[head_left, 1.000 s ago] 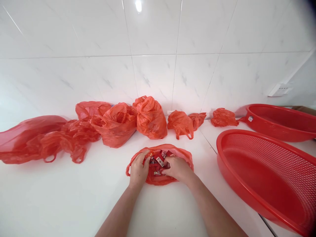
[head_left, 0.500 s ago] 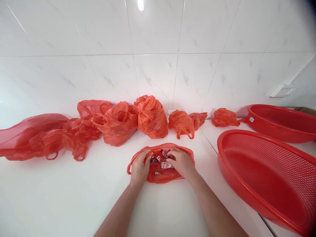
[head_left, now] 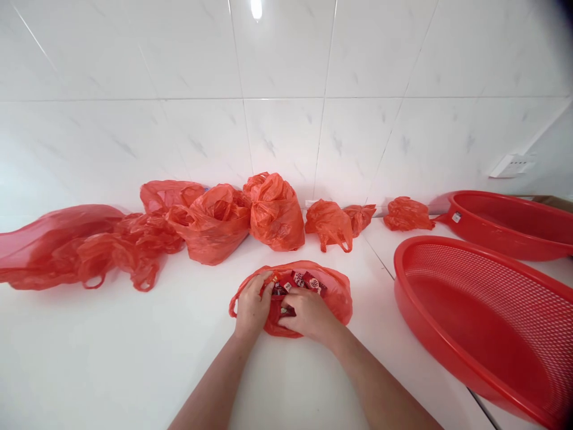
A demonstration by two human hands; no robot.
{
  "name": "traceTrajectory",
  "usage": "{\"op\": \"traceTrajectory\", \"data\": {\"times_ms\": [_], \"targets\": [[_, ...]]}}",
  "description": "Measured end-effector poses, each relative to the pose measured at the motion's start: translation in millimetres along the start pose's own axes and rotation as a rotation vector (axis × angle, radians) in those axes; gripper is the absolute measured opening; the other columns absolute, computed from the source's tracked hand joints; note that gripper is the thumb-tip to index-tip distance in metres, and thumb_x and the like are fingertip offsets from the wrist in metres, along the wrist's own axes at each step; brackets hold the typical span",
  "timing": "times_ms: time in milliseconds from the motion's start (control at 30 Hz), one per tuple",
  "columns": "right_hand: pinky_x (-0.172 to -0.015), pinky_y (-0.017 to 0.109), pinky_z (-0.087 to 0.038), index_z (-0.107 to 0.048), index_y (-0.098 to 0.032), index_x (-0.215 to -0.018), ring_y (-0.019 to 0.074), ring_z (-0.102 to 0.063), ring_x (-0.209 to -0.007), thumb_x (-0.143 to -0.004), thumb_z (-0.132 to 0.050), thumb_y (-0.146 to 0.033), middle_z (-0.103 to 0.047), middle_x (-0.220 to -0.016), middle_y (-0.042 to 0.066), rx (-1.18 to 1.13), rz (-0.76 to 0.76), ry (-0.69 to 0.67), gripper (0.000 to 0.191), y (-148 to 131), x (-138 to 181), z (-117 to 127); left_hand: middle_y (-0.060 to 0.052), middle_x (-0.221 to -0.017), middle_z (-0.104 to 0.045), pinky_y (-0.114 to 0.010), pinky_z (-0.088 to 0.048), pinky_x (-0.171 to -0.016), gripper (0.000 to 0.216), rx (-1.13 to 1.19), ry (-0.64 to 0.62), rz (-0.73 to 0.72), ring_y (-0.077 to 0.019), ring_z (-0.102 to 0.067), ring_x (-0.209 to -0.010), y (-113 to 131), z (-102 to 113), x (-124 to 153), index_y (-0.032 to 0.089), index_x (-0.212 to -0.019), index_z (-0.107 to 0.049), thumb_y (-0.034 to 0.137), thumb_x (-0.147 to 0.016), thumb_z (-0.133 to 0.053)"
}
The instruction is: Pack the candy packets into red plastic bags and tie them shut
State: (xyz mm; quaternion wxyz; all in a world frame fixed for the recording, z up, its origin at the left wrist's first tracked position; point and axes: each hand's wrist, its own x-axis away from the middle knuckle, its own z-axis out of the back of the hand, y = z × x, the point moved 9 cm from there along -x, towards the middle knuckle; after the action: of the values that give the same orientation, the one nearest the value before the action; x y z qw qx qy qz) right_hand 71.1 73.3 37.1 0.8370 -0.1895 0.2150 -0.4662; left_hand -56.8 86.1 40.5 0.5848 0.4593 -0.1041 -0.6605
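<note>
Our left hand (head_left: pixel 251 303) and right hand (head_left: pixel 308 315) both reach into the open bag (head_left: pixel 339 298) on the white worktop (head_left: pixel 107 358). Left fingers bend over its nine o'clock side, maybe so its mouth stays wide; we cannot tell what they grip. Right thumb and fingers curl around a small packet (head_left: pixel 288 311), but we cannot tell if they squeeze it. More packets (head_left: pixel 314 283) lie at its twelve o'clock side. From our bag, other bags (head_left: pixel 277 216) sit between ten and two by the tiled wall (head_left: pixel 286 137), perhaps out of our way. A holey basket (head_left: pixel 425 325) is at three; a tub (head_left: pixel 492 234) and a socket (head_left: pixel 513 166) are near two.
</note>
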Motion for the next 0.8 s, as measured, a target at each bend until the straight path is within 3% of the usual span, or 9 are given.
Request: {"op": "traceTrajectory", "data": {"times_ms": [167, 333, 500, 633, 800], "targets": [[-0.069, 0.025, -0.041, -0.059, -0.021, -0.075, 0.0123, -0.055, -0.075, -0.078, -0.058, -0.026, -0.060, -0.081, -0.002, -0.247, -0.124, 0.096, 0.006, 24, 1, 30, -0.002, -0.110, -0.066, -0.035, -0.048, -0.092, 0.026, -0.001, -0.005, -0.002, -0.0187, -0.060, -0.103, 3, 2, 0, 0.024, -0.108, -0.061, 0.024, -0.087, -0.046], [-0.071, 0.028, -0.043, -0.057, -0.021, -0.079, 0.0142, -0.057, -0.077, -0.081, -0.054, -0.030, -0.061, -0.081, -0.001, -0.340, -0.189, 0.232, 0.010, 44, 3, 47, -0.001, -0.109, -0.066, -0.035, -0.047, -0.092, 0.026, 0.013, -0.011, -0.004, -0.0187, -0.059, -0.104, 4, 1, 0, 0.025, -0.108, -0.060, 0.024, -0.087, -0.045], [-0.072, 0.028, -0.045, -0.063, -0.023, -0.086, 0.0144, -0.058, -0.078, -0.079, -0.058, -0.036, -0.063, -0.088, 0.000, -0.413, -0.166, 0.163, 0.016, 41, 2, 40, -0.001, -0.110, -0.066, -0.035, -0.047, -0.092, 0.025, 0.016, -0.011, -0.005, -0.0184, -0.059, -0.103, 5, 2, 0, 0.025, -0.107, -0.061, 0.025, -0.088, -0.045], [-0.081, 0.028, -0.044, -0.065, -0.023, -0.095, 0.0147, -0.059, -0.089, -0.080, -0.053, -0.026, -0.064, -0.099, 0.001, -0.341, -0.188, 0.232, 0.020, 49, 2, 48, -0.001, -0.108, -0.066, -0.034, -0.048, -0.092, 0.025, 0.009, -0.001, -0.003, -0.0183, -0.060, -0.101, 4, 2, 0, 0.025, -0.107, -0.061, 0.024, -0.087, -0.046], [-0.069, 0.026, -0.043, -0.066, -0.022, -0.080, 0.0155, -0.059, -0.081, -0.072, -0.060, -0.024, -0.064, -0.093, 0.001, -0.207, -0.229, 0.097, 0.010, 53, 2, 38, -0.002, -0.109, -0.066, -0.036, -0.047, -0.092, 0.026, 0.005, -0.010, -0.002, -0.0190, -0.060, -0.103, 2, 0, 0, 0.024, -0.107, -0.060, 0.024, -0.087, -0.045]]}}
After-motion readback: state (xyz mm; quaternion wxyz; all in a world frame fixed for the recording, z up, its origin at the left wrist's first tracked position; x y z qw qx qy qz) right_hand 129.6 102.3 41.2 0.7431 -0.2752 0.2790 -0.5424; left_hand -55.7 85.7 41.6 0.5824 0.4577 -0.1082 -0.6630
